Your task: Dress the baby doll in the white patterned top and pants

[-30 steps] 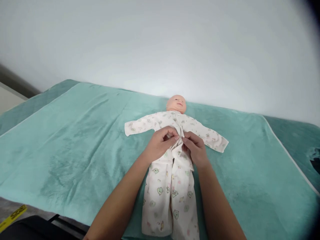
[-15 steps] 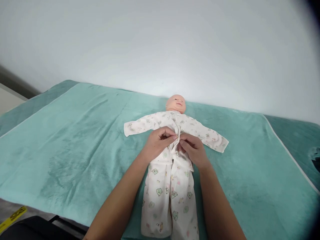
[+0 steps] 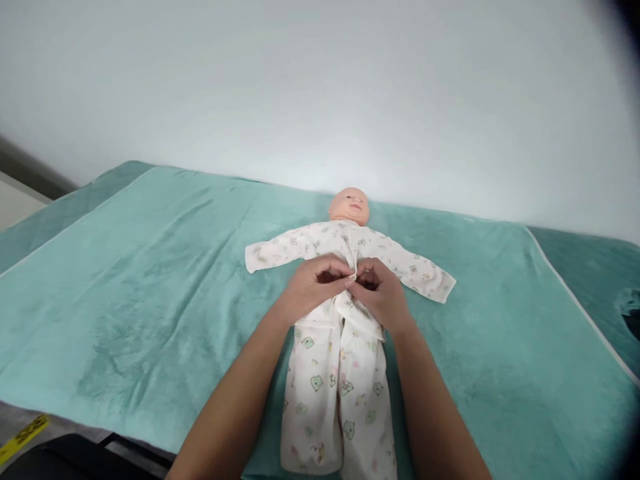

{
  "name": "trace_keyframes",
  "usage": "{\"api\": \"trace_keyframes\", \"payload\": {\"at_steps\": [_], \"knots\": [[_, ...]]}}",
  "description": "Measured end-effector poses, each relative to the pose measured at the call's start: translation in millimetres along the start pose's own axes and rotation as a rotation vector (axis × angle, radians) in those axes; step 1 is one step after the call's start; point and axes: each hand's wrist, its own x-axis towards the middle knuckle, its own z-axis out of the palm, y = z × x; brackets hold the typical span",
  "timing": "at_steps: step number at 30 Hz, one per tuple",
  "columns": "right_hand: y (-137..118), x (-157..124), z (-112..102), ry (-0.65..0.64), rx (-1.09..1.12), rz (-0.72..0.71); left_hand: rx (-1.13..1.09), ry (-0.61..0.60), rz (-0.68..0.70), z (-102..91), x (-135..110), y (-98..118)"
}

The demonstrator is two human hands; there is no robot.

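A baby doll (image 3: pixel 350 205) lies on its back, dressed in a white printed shirt (image 3: pixel 293 245) and matching trousers (image 3: pixel 314 400). The sleeves stretch out to both sides. Over the doll's middle, my left hand (image 3: pixel 316 283) pinches the front edge of the shirt between thumb and fingers. Opposite it, my right hand (image 3: pixel 380 290) is closed on the other side of the same front edge. The fingertips of both hands almost meet at the shirt's front opening. Whatever fastener may be there is hidden by my fingers.
A teal plush blanket (image 3: pixel 150 267) with a pale border covers the bed beneath the doll. Behind the doll's head rises a white wall (image 3: pixel 320 93). A black object (image 3: pixel 75 457) and a yellow strip (image 3: pixel 23 439) are at the lower left.
My right hand has moved slightly up and left, its fingertips now closer to my left hand's at the shirt front. The view has shifted slightly.
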Motion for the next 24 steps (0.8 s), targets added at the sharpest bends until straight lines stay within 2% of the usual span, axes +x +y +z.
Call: {"api": "trace_keyframes", "payload": {"at_steps": [6, 10, 20, 24], "knots": [[1.5, 0.5, -5.3, -0.059, 0.05, 0.007, 0.04, 0.042, -0.048, 1.4, 0.4, -4.5], [0.1, 1.0, -9.1, -0.119, 0.127, 0.039, 0.009, 0.02, -0.038, 1.3, 0.9, -5.6], [2.9, 2.8, -11.5, -0.131, 0.161, 0.047, -0.038, 0.092, -0.015, 4.5, 0.1, -4.4], [-1.0, 3.4, -11.5, -0.105, 0.126, 0.056, -0.089, 0.078, -0.024, 4.8, 1.2, -7.6]]}}
